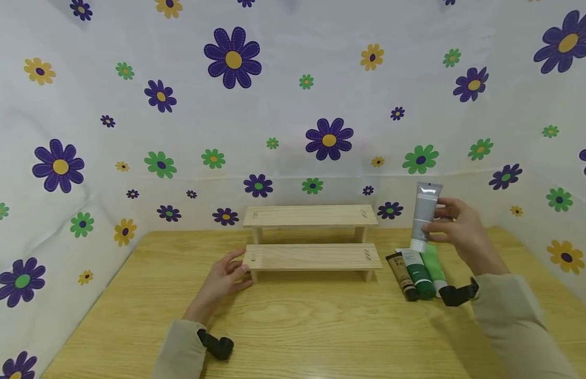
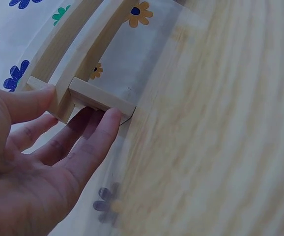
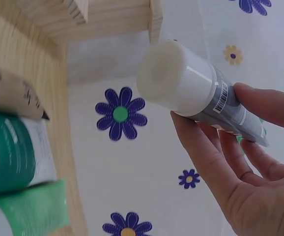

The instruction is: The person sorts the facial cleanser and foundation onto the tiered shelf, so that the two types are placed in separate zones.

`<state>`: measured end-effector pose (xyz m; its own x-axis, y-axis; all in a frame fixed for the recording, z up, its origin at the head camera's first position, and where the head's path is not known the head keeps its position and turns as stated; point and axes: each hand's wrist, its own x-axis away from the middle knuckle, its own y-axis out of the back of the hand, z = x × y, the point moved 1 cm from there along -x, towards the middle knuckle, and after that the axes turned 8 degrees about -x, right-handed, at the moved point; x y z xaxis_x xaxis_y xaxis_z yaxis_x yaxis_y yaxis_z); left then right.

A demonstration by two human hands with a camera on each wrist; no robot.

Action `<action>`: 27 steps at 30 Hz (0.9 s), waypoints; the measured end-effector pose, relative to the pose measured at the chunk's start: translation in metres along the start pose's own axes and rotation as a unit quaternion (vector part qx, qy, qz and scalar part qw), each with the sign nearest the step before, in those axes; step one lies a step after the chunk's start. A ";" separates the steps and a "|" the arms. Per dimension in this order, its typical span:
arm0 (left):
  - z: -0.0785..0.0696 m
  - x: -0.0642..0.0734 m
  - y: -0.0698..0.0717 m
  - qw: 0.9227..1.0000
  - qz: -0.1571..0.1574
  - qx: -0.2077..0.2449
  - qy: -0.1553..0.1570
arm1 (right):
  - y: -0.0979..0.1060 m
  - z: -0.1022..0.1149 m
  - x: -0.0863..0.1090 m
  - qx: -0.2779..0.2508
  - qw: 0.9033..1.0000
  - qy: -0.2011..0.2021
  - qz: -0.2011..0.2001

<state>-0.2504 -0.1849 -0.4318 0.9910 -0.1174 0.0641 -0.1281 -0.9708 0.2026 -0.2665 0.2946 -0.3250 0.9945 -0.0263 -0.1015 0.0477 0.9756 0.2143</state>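
My right hand point(image 1: 463, 229) holds a grey squeeze tube point(image 1: 424, 213) between thumb and fingers. The tube stands nearly upright in the air, its white cap point(image 3: 166, 76) pointing down. Below it on the table lie a brown tube point(image 1: 402, 276), a white and dark green tube point(image 1: 418, 273) and a light green tube point(image 1: 432, 266), side by side. At the left end of a two-step wooden stand point(image 1: 312, 256), my left hand point(image 1: 222, 279) grips the lower step, the thumb point(image 2: 36, 101) on the board's end and the fingers by its leg point(image 2: 102, 94).
The stand's upper step point(image 1: 312, 216) rises at the back, near the flower-print cloth point(image 1: 283, 105) that hangs behind and at both sides. Everything rests on a wood-grain table point(image 1: 293, 326). Each wrist wears a black camera mount point(image 1: 217, 345).
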 end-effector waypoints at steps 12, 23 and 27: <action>0.000 0.002 0.000 1.000 0.001 0.007 0.004 | -0.031 0.008 -0.010 -0.043 0.999 0.000 0.001; -0.001 0.002 0.002 1.000 -0.003 0.012 -0.001 | -0.059 0.016 -0.017 -0.068 0.998 0.010 0.007; 0.000 0.002 0.001 1.000 -0.001 0.015 -0.001 | -0.068 0.018 -0.019 -0.080 0.997 0.006 0.002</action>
<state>-0.2491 -0.1863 -0.4312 0.9915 -0.1150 0.0610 -0.1240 -0.9771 0.1729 -0.2873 0.2251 -0.3200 0.9935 -0.0204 -0.1120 0.0270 0.9980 0.0573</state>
